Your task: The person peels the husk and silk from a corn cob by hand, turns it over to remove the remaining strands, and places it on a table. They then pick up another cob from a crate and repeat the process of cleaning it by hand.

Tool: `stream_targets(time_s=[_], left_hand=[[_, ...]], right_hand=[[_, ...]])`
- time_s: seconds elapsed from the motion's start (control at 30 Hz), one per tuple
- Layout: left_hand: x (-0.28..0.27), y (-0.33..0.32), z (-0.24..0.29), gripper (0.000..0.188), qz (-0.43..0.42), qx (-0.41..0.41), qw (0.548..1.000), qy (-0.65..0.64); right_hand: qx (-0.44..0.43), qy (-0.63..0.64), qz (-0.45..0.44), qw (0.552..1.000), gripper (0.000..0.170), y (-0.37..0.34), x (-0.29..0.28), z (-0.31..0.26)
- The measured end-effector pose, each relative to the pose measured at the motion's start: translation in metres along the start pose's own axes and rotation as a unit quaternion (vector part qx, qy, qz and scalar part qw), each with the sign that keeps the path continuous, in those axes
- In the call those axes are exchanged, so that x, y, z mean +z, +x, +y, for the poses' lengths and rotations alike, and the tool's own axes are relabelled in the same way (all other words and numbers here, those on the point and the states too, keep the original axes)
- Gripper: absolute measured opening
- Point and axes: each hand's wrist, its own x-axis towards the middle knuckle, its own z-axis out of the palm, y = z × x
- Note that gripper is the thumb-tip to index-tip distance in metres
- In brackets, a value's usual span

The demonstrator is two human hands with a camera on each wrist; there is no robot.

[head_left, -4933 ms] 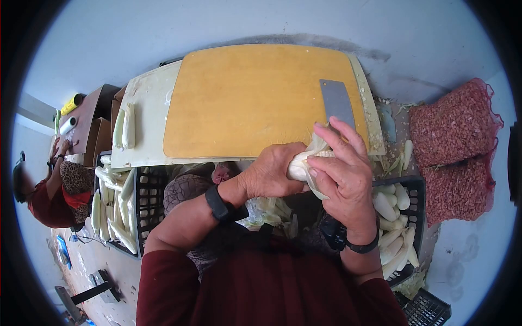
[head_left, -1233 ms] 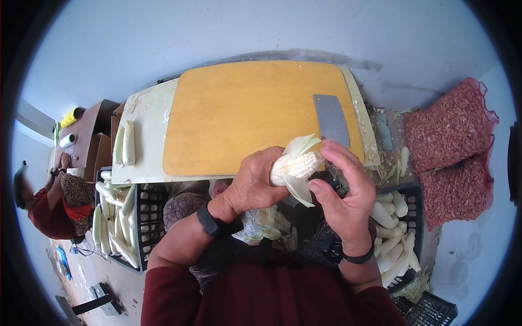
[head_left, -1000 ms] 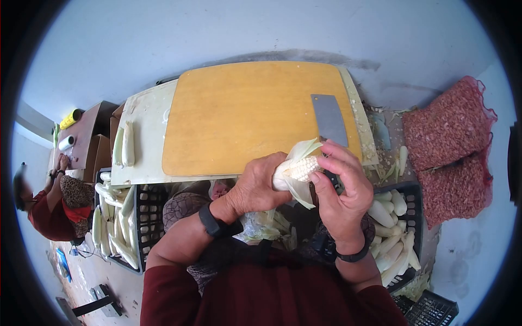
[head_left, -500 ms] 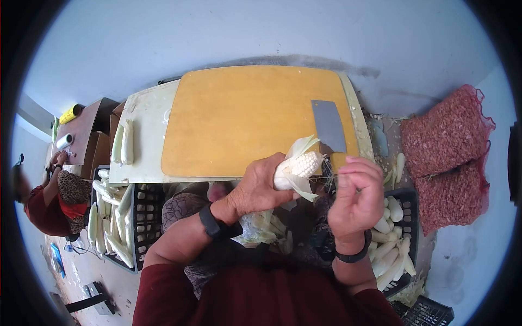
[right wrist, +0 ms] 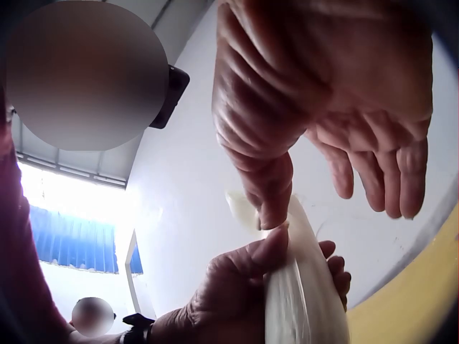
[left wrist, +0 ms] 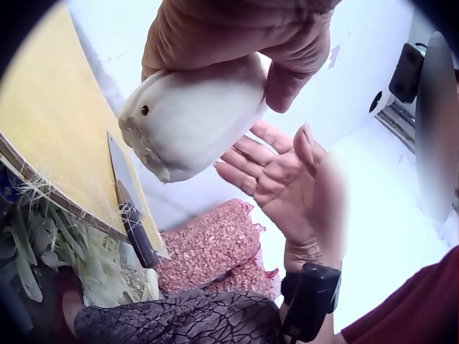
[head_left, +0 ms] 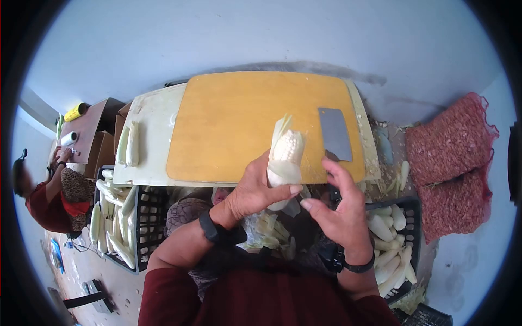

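Note:
My left hand (head_left: pixel 253 187) grips a white ear of corn (head_left: pixel 288 149) near the board's front edge. The ear's tip points up and away, its pale kernels bare between husk leaves. In the left wrist view, the husk-covered lower end of the corn (left wrist: pixel 190 122) shows a small dark hole near its trimmed butt. Just right of the ear, my right hand (head_left: pixel 345 214) is spread, thumb and fingers apart, holding nothing. A cleaver (head_left: pixel 336 133) lies on the yellow cutting board (head_left: pixel 234 125); its dark handle (left wrist: pixel 138 236) sticks out past the front edge.
Two ears (head_left: pixel 128 144) lie on the table's left end. Crates of corn stand left (head_left: pixel 142 228) and right (head_left: pixel 416 244) below it. Red mesh sacks (head_left: pixel 451 141) are piled at right. Another person (head_left: pixel 51 201) works at a far-left table. Husk scraps (head_left: pixel 263 231) lie below.
Over five seconds, husk has come away from the ear's tip. In the last half second, my left hand has turned the ear more upright, and my right hand has opened from a pinch with thin silk strands.

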Motion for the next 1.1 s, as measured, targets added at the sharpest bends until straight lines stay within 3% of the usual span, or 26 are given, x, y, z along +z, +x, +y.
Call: stream_targets(time_s=[0.07,0.23,0.3,0.37,0.47,0.6,0.67,0.7,0.77,0.8,0.93,1.03,1.1], left_hand=[[0.0,0.0,0.001,0.052,0.011,0.005,0.996,-0.09],[-0.003,0.003,-0.002,0.044,-0.036,0.057,0.987,-0.145],[-0.002,0.0,-0.002,0.045,-0.046,0.064,0.98,-0.182],[-0.001,-0.003,-0.001,0.046,-0.049,0.052,0.974,-0.216],[0.0,-0.006,0.006,0.046,-0.064,0.06,0.975,-0.202],[-0.003,-0.004,0.006,0.062,-0.059,0.049,0.973,-0.217],[-0.008,-0.002,0.01,0.058,-0.054,0.086,0.973,-0.207],[-0.011,0.0,0.009,0.058,-0.05,0.081,0.974,-0.206],[-0.018,0.004,0.007,0.04,-0.064,0.129,0.958,-0.248],[-0.017,0.006,0.007,0.034,-0.048,0.155,0.959,-0.232],[-0.028,0.006,0.008,0.033,-0.045,0.129,0.957,-0.257],[-0.043,0.012,0.004,0.045,-0.085,0.145,0.925,-0.342],[-0.043,0.014,0.013,0.056,0.046,0.132,0.936,-0.324]], right_hand=[[0.034,0.04,-0.033,0.998,0.069,-0.001,0.004,-0.004],[0.113,0.131,-0.146,0.974,0.077,-0.005,0.023,-0.009],[0.115,0.128,-0.153,0.973,0.077,-0.005,0.027,-0.013],[0.121,0.245,-0.122,0.954,0.071,-0.005,0.032,-0.011],[0.141,0.27,-0.148,0.941,0.064,-0.005,0.033,-0.007],[0.134,0.219,-0.145,0.956,0.061,-0.007,0.039,-0.008],[0.124,0.092,-0.187,0.97,0.056,-0.005,0.034,-0.013],[0.127,0.096,-0.19,0.969,0.056,-0.004,0.033,-0.016],[0.138,0.048,-0.21,0.967,0.05,-0.003,0.032,-0.021],[0.14,0.055,-0.21,0.966,0.05,-0.003,0.033,-0.023],[0.172,0.076,-0.214,0.959,0.046,-0.004,0.035,-0.023],[0.169,0.089,-0.221,0.956,0.047,-0.007,0.036,-0.02],[0.162,0.097,-0.218,0.957,0.047,-0.007,0.035,-0.018]])
